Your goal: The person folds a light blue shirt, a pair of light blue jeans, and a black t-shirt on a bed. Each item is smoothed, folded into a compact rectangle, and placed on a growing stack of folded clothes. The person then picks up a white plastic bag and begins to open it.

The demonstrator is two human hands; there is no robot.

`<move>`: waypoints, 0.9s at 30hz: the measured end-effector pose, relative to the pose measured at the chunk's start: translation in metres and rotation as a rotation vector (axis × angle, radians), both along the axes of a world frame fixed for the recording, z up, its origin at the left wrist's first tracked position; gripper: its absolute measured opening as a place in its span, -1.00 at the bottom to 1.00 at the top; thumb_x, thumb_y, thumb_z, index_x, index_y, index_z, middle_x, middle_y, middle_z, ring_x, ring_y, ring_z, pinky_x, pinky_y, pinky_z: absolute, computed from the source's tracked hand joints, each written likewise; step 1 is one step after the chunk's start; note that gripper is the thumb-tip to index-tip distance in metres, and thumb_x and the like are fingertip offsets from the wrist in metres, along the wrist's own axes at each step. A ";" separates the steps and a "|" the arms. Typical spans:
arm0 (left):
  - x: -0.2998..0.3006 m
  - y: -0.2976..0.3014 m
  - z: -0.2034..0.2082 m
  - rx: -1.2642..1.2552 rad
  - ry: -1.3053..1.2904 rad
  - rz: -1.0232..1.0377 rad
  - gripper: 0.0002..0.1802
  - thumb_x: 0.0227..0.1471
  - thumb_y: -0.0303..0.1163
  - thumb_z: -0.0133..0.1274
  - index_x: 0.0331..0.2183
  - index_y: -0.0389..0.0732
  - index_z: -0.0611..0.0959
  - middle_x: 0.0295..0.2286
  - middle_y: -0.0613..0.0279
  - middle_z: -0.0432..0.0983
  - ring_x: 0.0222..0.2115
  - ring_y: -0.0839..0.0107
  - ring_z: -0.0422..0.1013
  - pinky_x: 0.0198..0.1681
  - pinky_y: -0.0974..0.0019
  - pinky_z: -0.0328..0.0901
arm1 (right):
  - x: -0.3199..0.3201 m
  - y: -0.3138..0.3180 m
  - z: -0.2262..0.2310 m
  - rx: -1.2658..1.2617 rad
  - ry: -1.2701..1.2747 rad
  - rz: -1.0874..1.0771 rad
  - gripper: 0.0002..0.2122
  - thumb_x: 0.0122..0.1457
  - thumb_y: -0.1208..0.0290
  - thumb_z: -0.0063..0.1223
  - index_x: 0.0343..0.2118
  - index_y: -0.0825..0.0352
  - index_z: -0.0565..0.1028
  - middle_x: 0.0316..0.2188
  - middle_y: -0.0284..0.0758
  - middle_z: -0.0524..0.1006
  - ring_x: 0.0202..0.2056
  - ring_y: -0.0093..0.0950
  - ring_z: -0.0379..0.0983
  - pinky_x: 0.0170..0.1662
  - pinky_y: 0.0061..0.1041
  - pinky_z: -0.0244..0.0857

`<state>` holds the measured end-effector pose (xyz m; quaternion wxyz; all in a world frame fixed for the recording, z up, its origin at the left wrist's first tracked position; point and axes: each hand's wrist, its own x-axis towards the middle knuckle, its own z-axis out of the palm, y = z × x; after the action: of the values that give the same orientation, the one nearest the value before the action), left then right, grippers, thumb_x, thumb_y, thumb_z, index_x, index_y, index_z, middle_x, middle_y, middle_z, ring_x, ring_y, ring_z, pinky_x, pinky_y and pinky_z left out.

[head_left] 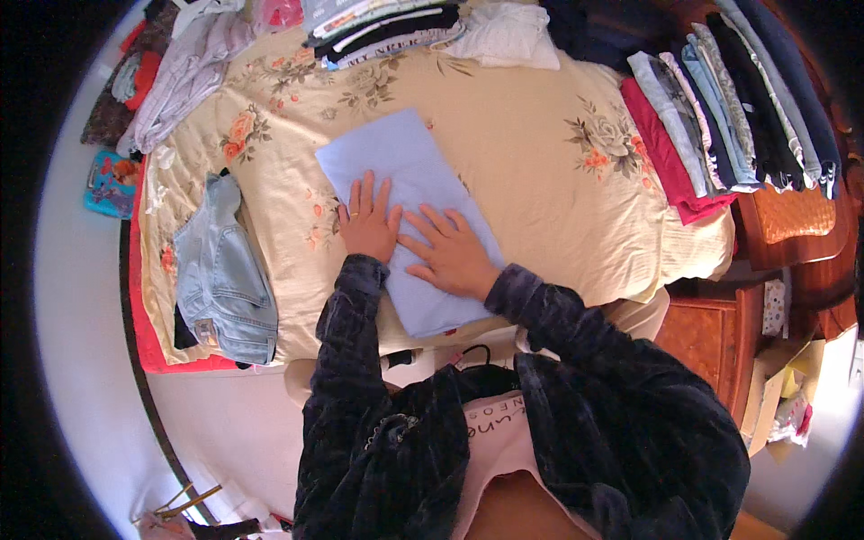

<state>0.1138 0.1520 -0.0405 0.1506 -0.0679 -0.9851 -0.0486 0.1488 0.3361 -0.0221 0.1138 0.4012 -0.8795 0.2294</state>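
A light blue cloth (pixel 432 180), folded into a long rectangle, lies slantwise on a bed with a cream flowered sheet (pixel 531 135). My left hand (pixel 369 220) rests flat on its left part, fingers stretched out and a ring on one of them. Just right of it, my right hand (pixel 453 252) presses flat on the cloth with the fingers spread. Neither hand grips anything. The cloth's far end reaches beyond my fingertips, and its near end lies by the bed's front edge.
Folded jeans (pixel 225 270) lie at the bed's left. A clothes stack (pixel 382 36) and a white folded garment (pixel 508 36) sit at the far edge. Folded trousers (pixel 720 108) line the right side, above a wooden cabinet (pixel 702 337). Striped bedding (pixel 184 76) fills the far left corner.
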 end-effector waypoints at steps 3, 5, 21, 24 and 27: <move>-0.013 0.012 0.004 0.022 -0.007 -0.042 -0.43 0.04 -0.07 -0.12 0.09 0.02 0.29 0.15 0.11 0.01 0.16 0.11 -0.05 0.11 -0.13 -0.08 | 0.003 0.010 0.002 -0.018 -0.016 -0.050 -0.52 0.01 0.06 0.00 -0.01 0.16 0.36 0.14 -0.21 0.17 0.15 -0.21 0.04 0.09 -0.08 -0.06; -0.014 0.012 -0.004 0.079 0.022 -0.013 -0.40 0.01 -0.06 -0.08 0.09 0.00 0.29 0.14 0.05 0.01 0.16 0.09 -0.05 0.11 -0.12 -0.07 | -0.003 0.015 -0.001 0.016 0.017 -0.061 -0.52 0.01 0.07 0.00 0.00 0.16 0.36 0.15 -0.21 0.16 0.15 -0.21 0.04 0.10 -0.08 -0.07; -0.110 -0.089 -0.018 1.464 -0.712 0.332 -0.47 -0.21 -0.26 0.27 -0.21 -0.36 0.50 -0.34 0.06 0.50 -0.39 0.21 0.46 -0.35 0.08 0.39 | 0.050 0.099 -0.004 -0.601 -0.929 -0.363 -0.39 -0.06 0.23 0.23 0.00 0.45 0.27 -0.16 -0.07 0.46 -0.15 -0.33 0.41 -0.05 -0.38 0.27; -0.096 -0.089 -0.015 1.490 -0.858 0.417 -0.48 -0.20 -0.10 0.21 -0.25 -0.27 0.52 -0.50 0.16 0.52 -0.69 0.25 0.40 -0.73 0.14 0.25 | 0.056 0.070 0.000 -0.704 -1.108 -0.205 -0.43 -0.04 0.26 0.22 -0.01 0.47 0.30 -0.20 -0.18 0.48 -0.18 -0.43 0.40 -0.06 -0.44 0.26; -0.090 -0.071 0.008 1.784 -0.851 0.324 -0.50 -0.17 -0.15 0.19 -0.20 -0.24 0.49 -0.40 0.18 0.52 -0.54 0.24 0.44 -0.57 0.12 0.35 | 0.048 0.093 -0.007 -0.772 -1.220 -0.223 -0.48 -0.06 0.23 0.23 -0.08 0.45 0.38 -0.24 -0.30 0.50 -0.24 -0.53 0.40 -0.13 -0.48 0.30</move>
<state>0.0238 0.0806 -0.0325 -0.2139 0.2282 -0.5576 -0.7689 0.1968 0.4293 -0.0289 -0.2403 0.0416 -0.6785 0.6929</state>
